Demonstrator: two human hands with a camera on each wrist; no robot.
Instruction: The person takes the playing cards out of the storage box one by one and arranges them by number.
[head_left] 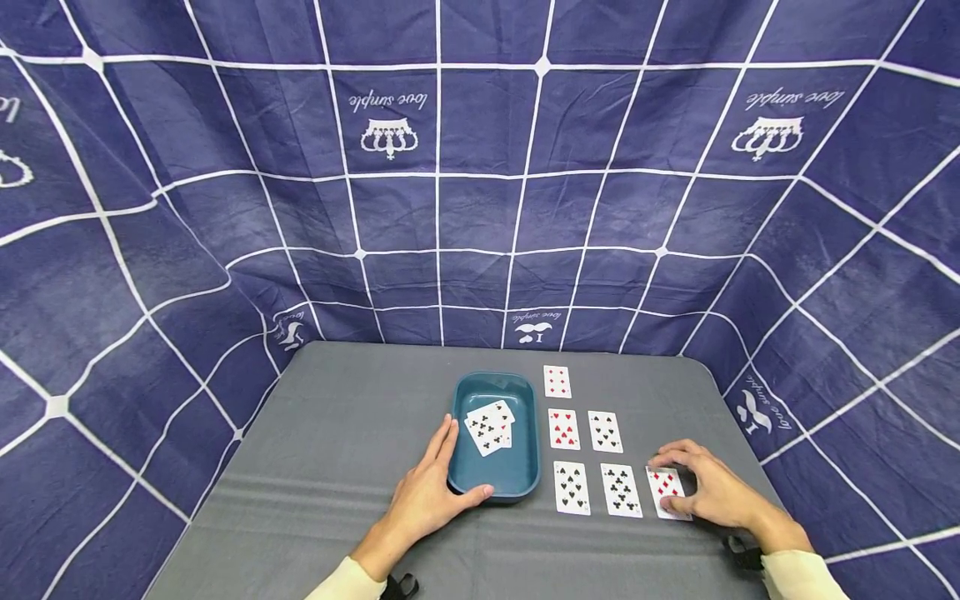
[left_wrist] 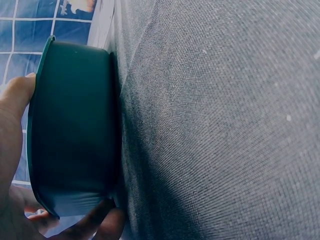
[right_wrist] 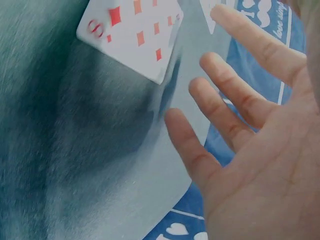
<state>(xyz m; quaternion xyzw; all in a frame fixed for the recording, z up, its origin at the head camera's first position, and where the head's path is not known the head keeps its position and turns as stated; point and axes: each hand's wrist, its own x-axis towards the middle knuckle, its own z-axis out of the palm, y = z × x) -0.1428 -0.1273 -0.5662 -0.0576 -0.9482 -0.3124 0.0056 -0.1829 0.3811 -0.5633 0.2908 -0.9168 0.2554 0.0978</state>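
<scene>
A blue-green rectangular tray (head_left: 531, 475) sits on the grey cloth, with a few overlapping playing cards (head_left: 487, 427) inside, black clubs uppermost. At its near left corner is my left hand (head_left: 427, 500), fingers straight along the left side and thumb at the front rim. The left wrist view shows the tray's outer wall (left_wrist: 75, 125) between the thumb and the other fingers. To the right, my right hand (head_left: 712, 487) spans an eight of diamonds (head_left: 664, 483), thumb over its lower part and fingers near its upper edge. In the right wrist view, extended fingers stand apart beside that card (right_wrist: 135, 42).
Several face-up cards lie right of the tray: a red diamond card (head_left: 557, 382) at the back, a heart card (head_left: 564, 429) and spade card (head_left: 605, 432) midway, a spade card (head_left: 572, 488) and club card (head_left: 621, 491) in front. Blue gridded cloth (head_left: 480, 208) hangs behind.
</scene>
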